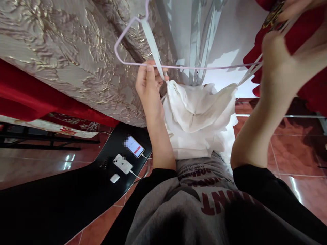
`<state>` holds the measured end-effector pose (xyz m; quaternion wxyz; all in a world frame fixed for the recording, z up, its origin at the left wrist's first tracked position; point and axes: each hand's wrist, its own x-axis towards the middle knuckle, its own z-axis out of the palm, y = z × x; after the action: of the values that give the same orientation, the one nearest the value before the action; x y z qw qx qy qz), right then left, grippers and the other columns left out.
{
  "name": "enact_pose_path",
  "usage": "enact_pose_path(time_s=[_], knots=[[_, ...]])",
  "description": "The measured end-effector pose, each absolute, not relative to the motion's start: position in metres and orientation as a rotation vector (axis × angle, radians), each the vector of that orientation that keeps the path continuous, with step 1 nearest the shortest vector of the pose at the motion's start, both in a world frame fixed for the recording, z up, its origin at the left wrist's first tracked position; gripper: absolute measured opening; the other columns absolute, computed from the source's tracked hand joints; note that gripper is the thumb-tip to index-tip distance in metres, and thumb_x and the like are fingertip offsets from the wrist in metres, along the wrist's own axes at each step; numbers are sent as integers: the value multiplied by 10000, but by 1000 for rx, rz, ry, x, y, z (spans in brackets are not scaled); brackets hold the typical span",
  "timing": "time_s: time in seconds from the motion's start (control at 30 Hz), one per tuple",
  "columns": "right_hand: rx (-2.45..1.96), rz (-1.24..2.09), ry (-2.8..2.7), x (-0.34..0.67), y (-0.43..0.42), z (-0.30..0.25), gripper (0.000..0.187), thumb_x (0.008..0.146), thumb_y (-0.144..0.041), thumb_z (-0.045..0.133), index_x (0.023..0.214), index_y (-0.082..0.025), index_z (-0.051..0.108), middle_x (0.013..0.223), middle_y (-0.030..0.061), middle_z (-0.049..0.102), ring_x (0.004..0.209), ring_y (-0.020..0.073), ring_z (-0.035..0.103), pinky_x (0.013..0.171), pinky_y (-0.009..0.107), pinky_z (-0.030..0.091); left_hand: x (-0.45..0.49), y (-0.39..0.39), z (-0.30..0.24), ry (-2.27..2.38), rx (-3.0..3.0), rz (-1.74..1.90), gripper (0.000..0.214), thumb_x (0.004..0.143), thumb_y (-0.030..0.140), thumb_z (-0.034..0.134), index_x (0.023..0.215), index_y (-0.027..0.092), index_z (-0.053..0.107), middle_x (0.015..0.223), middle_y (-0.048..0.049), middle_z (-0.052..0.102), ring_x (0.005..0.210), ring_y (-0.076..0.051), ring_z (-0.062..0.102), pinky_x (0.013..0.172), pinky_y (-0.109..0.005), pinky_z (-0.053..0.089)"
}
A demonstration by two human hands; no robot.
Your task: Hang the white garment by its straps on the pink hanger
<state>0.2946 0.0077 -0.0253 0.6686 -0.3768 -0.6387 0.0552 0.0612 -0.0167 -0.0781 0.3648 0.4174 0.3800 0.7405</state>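
left hand's grip [150, 81] is clamping the lower bar of a lilac hanger [204, 68], thumb in front and fingers partly hidden behind. fingertips are lying close to the left strap [152, 41], which is hanging from the hanger's neck and running down past the bar to a white garment [201, 119]. the garment itself is hanging below the bar, between the forearms and in front of the wearer's grey shirt [214, 200], its folds bunching over the front. its right strap [251, 72] is slanting up from the garment toward the right hand's grip [283, 54] at the upper right. thumb and fingers there are standing apart with the strap passing near them, but i cannot tell whether they are closing on it. the hanger's right end is disappearing behind that hand.

to the left, embossed, shiny fabric [63, 51] is hanging beside the left hand, with red cloth [38, 88] showing below it. lower down, a black desk [76, 197] is carrying a lit phone [136, 147], a white-backed phone [122, 164] and a small white case [114, 178]; cables are trailing from both phones. more red fabric [310, 37] is hanging behind the right hand, above reddish floor tiles [301, 153].
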Motion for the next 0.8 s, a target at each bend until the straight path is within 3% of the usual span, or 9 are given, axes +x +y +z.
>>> enact_pose_path(time_s=[0.1, 0.23, 0.33, 0.4, 0.53, 0.6, 0.67, 0.73, 0.8], knots=[[-742, -178, -1673, 273, 8, -47, 226, 834, -353, 513, 954, -211, 642, 973, 5, 603, 1007, 155, 553, 1083, 398, 356, 53, -19, -86, 1013, 1145, 1819, 174, 959, 220, 446, 870, 200, 594, 780, -37, 611, 730, -163, 611, 706, -298, 435], [-991, 114, -1777, 257, 16, -84, 233, 832, -395, 513, 1034, -304, 584, 1076, -17, 593, 1221, 189, 450, 1167, 517, 200, 45, -33, -79, 1060, 1231, 1721, 201, 934, 211, 499, 805, 179, 649, 778, -63, 608, 772, -178, 610, 739, -300, 451], [-1044, 74, -1720, 254, 16, -98, 213, 830, -427, 506, 1002, -323, 577, 1024, -22, 595, 1202, 178, 445, 1188, 526, 116, 40, -46, -51, 955, 1180, 1694, 201, 936, 193, 479, 860, 178, 664, 892, -80, 609, 875, -205, 609, 786, -309, 476], [-1017, 28, -1630, 256, 13, -100, 192, 850, -432, 470, 951, -321, 589, 965, -22, 599, 1124, 158, 483, 1198, 492, 129, 34, -52, -28, 805, 1093, 1658, 329, 978, 244, 344, 958, 194, 668, 1051, -76, 597, 1025, -223, 576, 829, -304, 501], [-1003, 71, -1630, 265, 4, -94, 194, 855, -431, 468, 947, -344, 614, 934, -22, 612, 1091, 149, 497, 1200, 453, 156, 18, -50, -12, 672, 1118, 1802, 697, 975, 351, -51, 980, 206, 631, 1248, 4, 528, 1273, -135, 391, 973, -223, 460], [-1011, 93, -1652, 267, -1, -90, 208, 855, -432, 468, 953, -334, 623, 940, -26, 612, 1052, 151, 515, 1192, 477, 160, 13, -43, -27, 738, 1038, 2015, 601, 986, 317, -3, 998, 208, 587, 1284, 15, 498, 1288, -133, 370, 965, -259, 470], [-1030, 102, -1656, 265, -7, -87, 221, 861, -428, 457, 946, -321, 630, 940, -30, 612, 1017, 156, 528, 1163, 511, 195, 12, -36, -47, 821, 908, 2189, 318, 994, 250, 205, 1036, 231, 520, 1342, 43, 443, 1297, -137, 354, 910, -267, 485], [-1052, 117, -1666, 260, -11, -85, 220, 868, -416, 449, 949, -323, 631, 943, -32, 614, 1005, 160, 532, 1118, 519, 259, 17, -29, -63, 935, 813, 2110, 219, 986, 247, 320, 1069, 196, 516, 1325, -8, 471, 1252, -188, 414, 781, -275, 507], [-1049, 147, -1683, 252, -13, -85, 214, 873, -398, 444, 976, -332, 618, 974, -29, 610, 1016, 160, 536, 1081, 493, 319, 29, -26, -69, 929, 833, 1921, 248, 993, 252, 332, 1059, 165, 555, 1265, -53, 530, 1182, -210, 483, 646, -251, 492]])
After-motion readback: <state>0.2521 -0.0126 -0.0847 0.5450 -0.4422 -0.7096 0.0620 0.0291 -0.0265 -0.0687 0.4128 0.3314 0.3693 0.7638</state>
